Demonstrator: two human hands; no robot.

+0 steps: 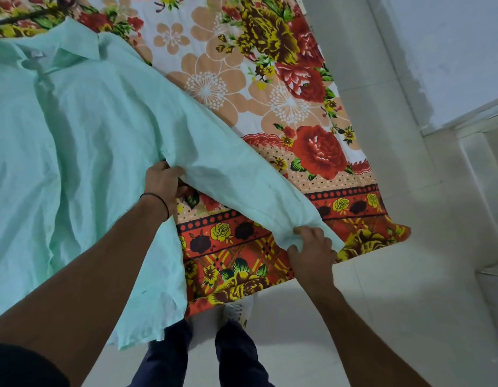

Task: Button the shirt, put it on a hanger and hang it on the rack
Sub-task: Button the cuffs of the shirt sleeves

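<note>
Two bare forearms come in from the near edge. Between them, lower down, I see dark trousers (234,356) and a white shoe (239,308) on the pale tiled floor (382,303). The person stands at the near side of a bed covered with a flowered bedsheet (270,79).

The mint green shirt (74,135) lies on this bed with its front up. Its collar (74,48) is at the far left and its hem hangs over the near edge of the bed. One long sleeve (242,177) runs from the body of the shirt toward the near right.

The hands are well apart, and each one is closed on this sleeve. The left hand (164,180), with a thin dark band (155,199) on its wrist, grips the cloth where the sleeve meets the body. The right hand (309,252) pinches the cuff end, near the corner of the bed. Between them the sleeve is stretched nearly straight and lifted a little off the sheet. I judge that this grip serves to spread the sleeve flat, so the shirt lies orderly before the buttoning.

Whether the front is already buttoned I cannot tell, because the folds hide the buttons. No hanger and no rack are in view.
</note>
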